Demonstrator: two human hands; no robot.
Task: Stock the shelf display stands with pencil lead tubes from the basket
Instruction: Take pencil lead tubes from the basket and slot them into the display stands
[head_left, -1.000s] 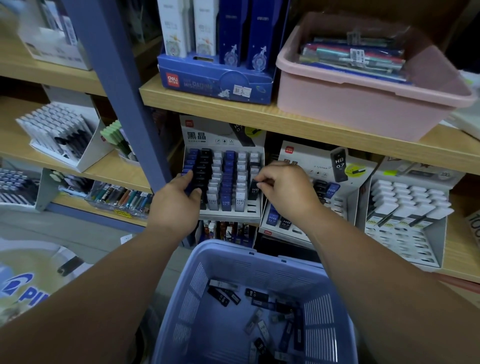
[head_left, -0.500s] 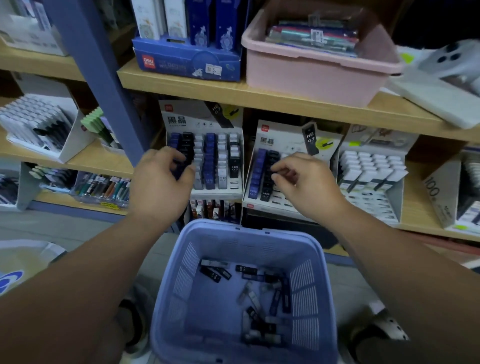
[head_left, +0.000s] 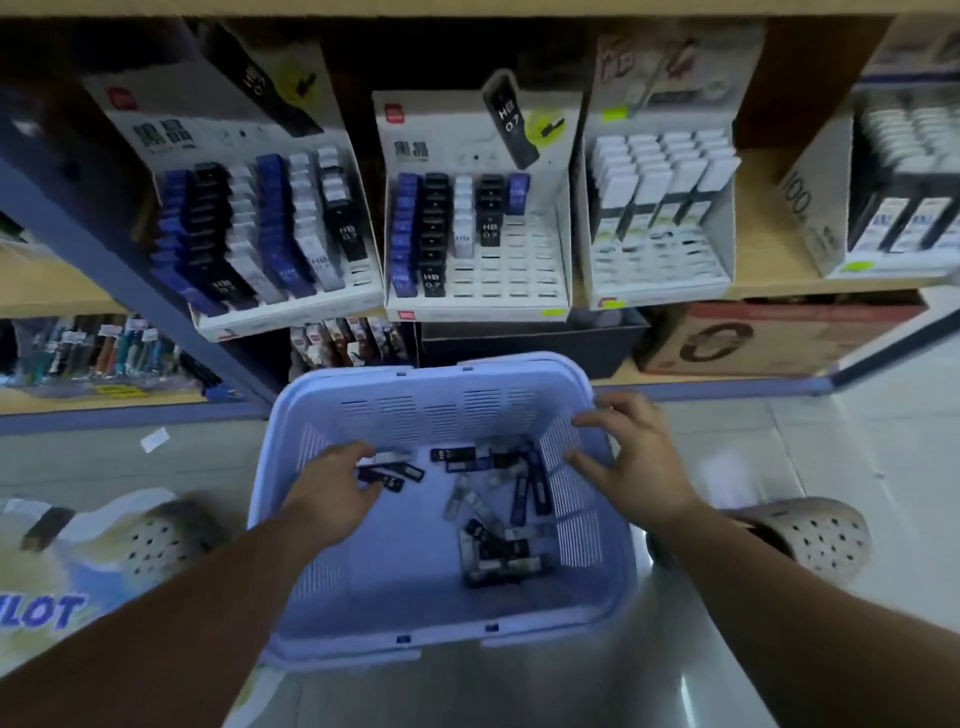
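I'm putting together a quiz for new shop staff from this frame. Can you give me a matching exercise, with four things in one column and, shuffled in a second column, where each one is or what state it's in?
Column one
1. left hand
2. right hand
3. left display stand
4. middle display stand

Column two
a. many slots on its right side bare
b. almost fully stocked
c. down inside the basket, at the loose tubes
d. over the basket's right rim, fingers spread

Pairs: 1-c, 2-d, 3-b, 4-a
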